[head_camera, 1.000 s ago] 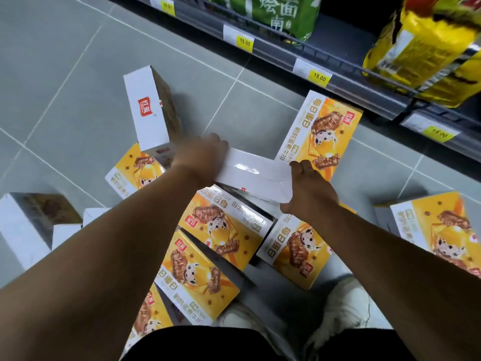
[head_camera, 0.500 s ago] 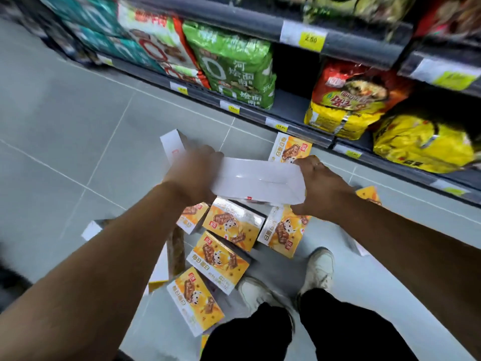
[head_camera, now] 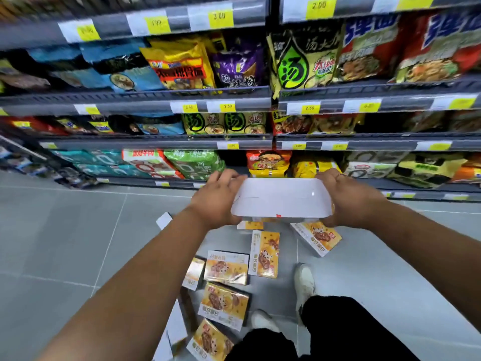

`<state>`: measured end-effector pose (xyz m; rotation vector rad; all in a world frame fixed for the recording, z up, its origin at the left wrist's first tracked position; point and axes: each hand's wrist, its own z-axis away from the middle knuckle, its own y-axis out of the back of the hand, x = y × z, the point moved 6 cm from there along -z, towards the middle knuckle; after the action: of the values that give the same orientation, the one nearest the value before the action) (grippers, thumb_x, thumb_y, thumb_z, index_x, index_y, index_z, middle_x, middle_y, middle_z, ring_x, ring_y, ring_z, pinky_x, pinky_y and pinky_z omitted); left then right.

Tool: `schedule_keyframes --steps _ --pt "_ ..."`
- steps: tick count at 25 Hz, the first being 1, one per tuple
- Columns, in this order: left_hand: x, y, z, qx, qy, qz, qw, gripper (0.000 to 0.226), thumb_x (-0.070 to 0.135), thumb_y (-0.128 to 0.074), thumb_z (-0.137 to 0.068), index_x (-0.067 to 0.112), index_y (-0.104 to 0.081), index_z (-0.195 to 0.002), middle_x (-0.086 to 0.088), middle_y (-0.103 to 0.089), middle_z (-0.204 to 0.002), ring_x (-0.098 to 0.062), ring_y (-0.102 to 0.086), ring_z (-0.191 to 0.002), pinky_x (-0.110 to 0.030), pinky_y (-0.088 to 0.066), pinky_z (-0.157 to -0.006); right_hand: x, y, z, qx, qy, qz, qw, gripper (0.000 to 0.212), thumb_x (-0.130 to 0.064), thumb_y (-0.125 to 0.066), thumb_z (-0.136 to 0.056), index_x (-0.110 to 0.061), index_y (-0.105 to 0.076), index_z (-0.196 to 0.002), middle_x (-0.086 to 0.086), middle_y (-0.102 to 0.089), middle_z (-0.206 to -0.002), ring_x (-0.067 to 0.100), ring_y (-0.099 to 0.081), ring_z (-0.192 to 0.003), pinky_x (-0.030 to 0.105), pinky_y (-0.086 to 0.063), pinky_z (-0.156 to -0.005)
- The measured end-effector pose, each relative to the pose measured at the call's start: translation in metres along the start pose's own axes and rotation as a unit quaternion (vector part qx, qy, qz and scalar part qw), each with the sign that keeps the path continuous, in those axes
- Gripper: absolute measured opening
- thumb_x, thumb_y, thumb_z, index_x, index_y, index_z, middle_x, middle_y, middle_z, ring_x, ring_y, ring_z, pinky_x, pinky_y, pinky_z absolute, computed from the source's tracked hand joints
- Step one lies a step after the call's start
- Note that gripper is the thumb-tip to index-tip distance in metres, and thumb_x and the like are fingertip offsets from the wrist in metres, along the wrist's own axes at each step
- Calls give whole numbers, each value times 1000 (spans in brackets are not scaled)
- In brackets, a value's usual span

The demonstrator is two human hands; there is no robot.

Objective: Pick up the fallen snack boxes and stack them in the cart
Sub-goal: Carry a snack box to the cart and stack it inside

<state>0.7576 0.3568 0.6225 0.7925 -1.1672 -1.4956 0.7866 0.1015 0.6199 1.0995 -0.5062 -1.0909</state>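
Both hands, left hand [head_camera: 216, 201] and right hand [head_camera: 351, 201], clamp curled fingers [head_camera: 229, 175] on a white rectangular cardboard snack box [head_camera: 281, 198], held above the grey tiled floor [head_camera: 65, 243]. Turning blindly toward the unseen cart risks treading on the yellow fallen boxes [head_camera: 226, 267] near the white shoes [head_camera: 304, 282].

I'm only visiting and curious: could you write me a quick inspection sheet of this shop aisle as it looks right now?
Surface: grey tiled floor.
Job's things: held box, plain white side toward the camera, lifted above the floor; several yellow fallen boxes scattered below, near the person's shoes; cart not in view.
Clutter: nothing seen.
Grips: left hand and right hand each grips one end of the held box.
Cables: nothing seen.
Surroundings: shelves stocked with noodle packets; yellow price tags on the shelf edges.
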Motion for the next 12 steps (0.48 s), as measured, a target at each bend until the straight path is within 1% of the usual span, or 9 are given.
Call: schedule_keyframes --steps 2,3,6,9,12 --pt "36 27 -11 9 -36 -26 999 96 50 -75 -72 25 -24 -149 -1 -30 -140 -26 -30 -125 -44 -47 -96 25 14 35 16 -31 28 999 93 -55 -74 -67 -23 -26 -139 1 -39 -134 24 -55 -105 32 -49 -67" --pt "57 41 -18 13 -60 -38 997 94 51 -75 -72 26 -25 -148 -2 -31 -139 -26 -31 -125 -45 -48 -95 40 21 54 26 -48 29 998 95 -57 -73 -67 -24 -23 -141 0 -40 -136 23 -56 -105 32 -50 -69" --pt "127 79 -39 14 -132 -54 990 93 53 -72 -73 25 -24 -148 -5 -33 -139 -28 -32 -125 -48 -46 -96 91 42 113 46 -90 8 995 103 -58 -72 -68 -26 -16 -148 -1 -38 -144 21 -51 -118 29 -48 -80" --pt "208 106 -69 24 -192 -76 978 94 56 -71 -73 28 -23 -149 -4 -33 -139 -28 -34 -124 -49 -44 -99 157 62 173 73 -129 -7 989 101 -59 -72 -67 -29 -17 -148 -1 -41 -142 22 -50 -121 32 -48 -91" --pt "290 119 -105 19 -224 -92 970 96 57 -71 -73 28 -22 -150 -2 -31 -141 -27 -32 -127 -47 -42 -102 229 71 221 66 -163 -16 984 101 -60 -72 -68 -30 -17 -147 -1 -41 -141 23 -49 -122 36 -49 -89"
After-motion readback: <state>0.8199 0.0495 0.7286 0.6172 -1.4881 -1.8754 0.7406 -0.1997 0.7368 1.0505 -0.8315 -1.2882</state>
